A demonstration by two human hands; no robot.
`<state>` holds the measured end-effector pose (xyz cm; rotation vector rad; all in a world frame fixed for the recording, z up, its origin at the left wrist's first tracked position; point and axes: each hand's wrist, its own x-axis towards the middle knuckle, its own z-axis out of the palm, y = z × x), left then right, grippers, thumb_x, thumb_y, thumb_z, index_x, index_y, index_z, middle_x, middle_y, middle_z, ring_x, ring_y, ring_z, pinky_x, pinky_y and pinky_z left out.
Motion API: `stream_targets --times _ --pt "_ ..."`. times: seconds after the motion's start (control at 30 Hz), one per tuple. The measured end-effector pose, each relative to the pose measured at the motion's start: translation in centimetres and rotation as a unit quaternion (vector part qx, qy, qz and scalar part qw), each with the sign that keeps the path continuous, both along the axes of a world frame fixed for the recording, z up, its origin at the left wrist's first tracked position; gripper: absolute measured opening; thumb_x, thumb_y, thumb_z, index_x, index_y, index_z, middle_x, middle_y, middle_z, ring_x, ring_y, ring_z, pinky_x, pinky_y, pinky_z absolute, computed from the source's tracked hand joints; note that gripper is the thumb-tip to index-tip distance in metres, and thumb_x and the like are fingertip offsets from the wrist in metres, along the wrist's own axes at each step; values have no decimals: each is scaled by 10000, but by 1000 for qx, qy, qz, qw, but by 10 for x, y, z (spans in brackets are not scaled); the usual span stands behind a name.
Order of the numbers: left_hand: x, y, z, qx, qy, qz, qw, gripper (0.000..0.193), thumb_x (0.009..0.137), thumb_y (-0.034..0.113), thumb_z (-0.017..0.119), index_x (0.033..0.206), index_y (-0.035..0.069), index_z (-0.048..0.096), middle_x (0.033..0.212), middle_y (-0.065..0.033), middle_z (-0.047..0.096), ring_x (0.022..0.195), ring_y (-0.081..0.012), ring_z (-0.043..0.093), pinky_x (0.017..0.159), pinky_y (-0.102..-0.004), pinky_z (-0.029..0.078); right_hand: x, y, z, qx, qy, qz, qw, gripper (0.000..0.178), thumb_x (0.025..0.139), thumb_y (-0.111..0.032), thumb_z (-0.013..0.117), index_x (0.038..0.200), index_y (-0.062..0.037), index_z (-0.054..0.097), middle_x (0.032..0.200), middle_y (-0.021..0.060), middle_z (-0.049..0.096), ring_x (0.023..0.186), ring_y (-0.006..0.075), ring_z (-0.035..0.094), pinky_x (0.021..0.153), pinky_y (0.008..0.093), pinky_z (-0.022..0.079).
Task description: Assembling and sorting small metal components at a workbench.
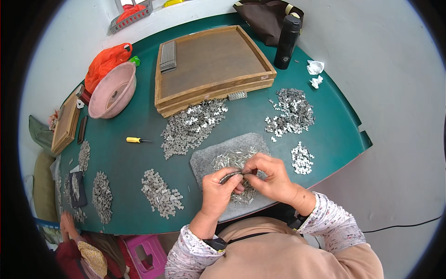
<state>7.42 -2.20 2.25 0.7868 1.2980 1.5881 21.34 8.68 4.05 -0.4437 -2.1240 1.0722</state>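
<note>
Over a grey felt mat, my left hand is closed around a short, dark strip of metal links. My right hand pinches at the strip's right end; whatever small part may sit between those fingertips is hidden. Both hands meet fingertip to fingertip. Beneath them a loose heap of thin silvery pins covers the mat's middle. To the left lies a pile of small grey metal links, and beyond the mat a larger pile. Shiny small pieces form a heap on the right.
Stacked wooden trays hold a bundle of grey metal strips. A yellow-handled screwdriver, pink basin, red bag and black bottle stand or lie around the green table. Another person's hand rests at the left edge.
</note>
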Motion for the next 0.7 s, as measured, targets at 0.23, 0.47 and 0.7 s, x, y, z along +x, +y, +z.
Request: stream_targets --times 0.23,0.47,0.7 --pt "-8 -4 5 -34 -71 16 997 127 894 50 628 985 -35 652 788 -139 685 619 -179 660 556 -293 562 12 59 13 94 -109 -99 985 186 753 25 657 927 -38 685 820 113 624 759 294 635 672 351 522" --pt "-7 -4 5 -27 -129 -19 991 110 923 32 588 999 -43 614 822 -184 682 660 -238 696 560 -320 590 -5 84 -2 335 -231 39 912 78 710 -51 613 782 -39 641 860 102 578 881 286 574 741 379 512" --pt "-11 -7 1 -37 -112 3 993 100 930 48 591 983 -32 620 824 -161 683 674 -222 696 579 -298 581 -14 81 3 357 -276 81 889 77 723 -50 597 784 -37 643 878 108 587 897 288 580 764 368 510"
